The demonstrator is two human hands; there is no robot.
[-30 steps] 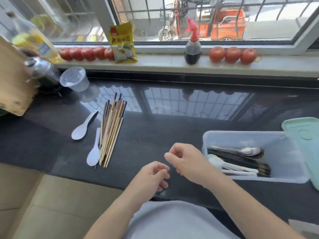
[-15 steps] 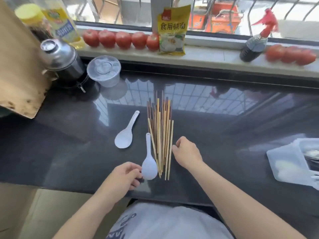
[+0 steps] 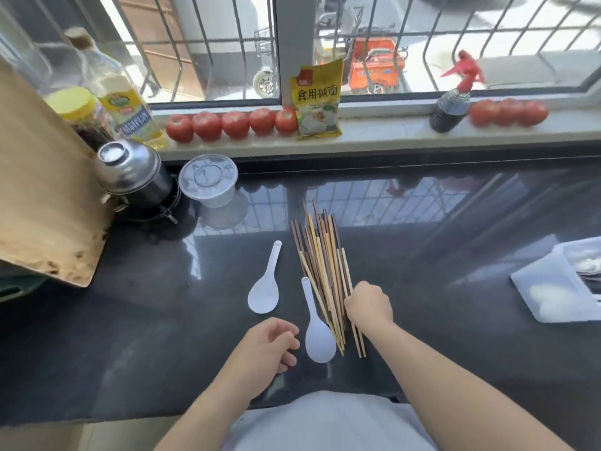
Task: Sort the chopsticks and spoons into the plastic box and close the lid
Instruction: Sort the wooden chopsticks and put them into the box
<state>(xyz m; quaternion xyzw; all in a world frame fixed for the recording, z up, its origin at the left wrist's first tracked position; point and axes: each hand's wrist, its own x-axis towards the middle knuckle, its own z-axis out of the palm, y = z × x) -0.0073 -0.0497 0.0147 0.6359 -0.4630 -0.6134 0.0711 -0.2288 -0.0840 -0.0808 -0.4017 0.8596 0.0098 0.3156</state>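
Both hands low over dark counter point(image 3: 455, 320), at the chopsticks and spoons.

Right hand point(image 3: 369, 305): fingers curled down onto right edge of chopstick bundle point(image 3: 320, 265); grasp itself not visible. Left hand point(image 3: 271, 345): loosely curled, holding nothing, just left of near white spoon point(image 3: 317, 333). Second white spoon point(image 3: 265, 286) lies further left. Plastic box point(image 3: 549, 288) at far right edge, cutlery inside, contents blurred.

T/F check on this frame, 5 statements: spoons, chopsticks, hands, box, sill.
1. Two white spoons lie on the counter. True.
2. The right hand is on the chopsticks. True.
3. The left hand holds a spoon. False: it holds nothing, beside the near spoon.
4. The box sits left of the chopsticks. False: far right.
5. Tomatoes line the sill. True.
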